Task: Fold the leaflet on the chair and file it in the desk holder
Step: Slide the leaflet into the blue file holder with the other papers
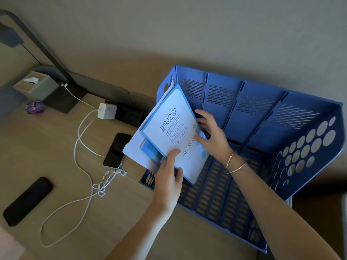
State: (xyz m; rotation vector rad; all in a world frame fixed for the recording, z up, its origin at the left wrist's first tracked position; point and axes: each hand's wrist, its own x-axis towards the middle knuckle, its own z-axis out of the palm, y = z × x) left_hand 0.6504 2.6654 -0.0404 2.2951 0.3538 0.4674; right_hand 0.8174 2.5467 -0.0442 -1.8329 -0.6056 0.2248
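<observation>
Holder: the blue desk holder (262, 117) sits under and beyond both hands, four slots side by side; the three to the right of the right hand show only bare plastic.
Leftmost slot: the leaflet (174, 128) leans in here, tilted, white with a blue border, on top of loose white sheets (133, 145) that poke out past the left hand.
Tissue box: far beyond the left hand, a grey box (35, 85) with a white tissue sticking up.
Hard to see: the leaflet's lower end is covered by the left hand; how deep it sits in the slot, can't tell.
Left hand (169, 177): pinching the leaflet's near edge, thumb on top, fingers underneath.
Right hand (210, 132): fingers spread wide, tips on the leaflet's right edge, two bracelets on the wrist.
Desk: phone (117, 151) on a white cable (82, 147), just left of the left hand.
</observation>
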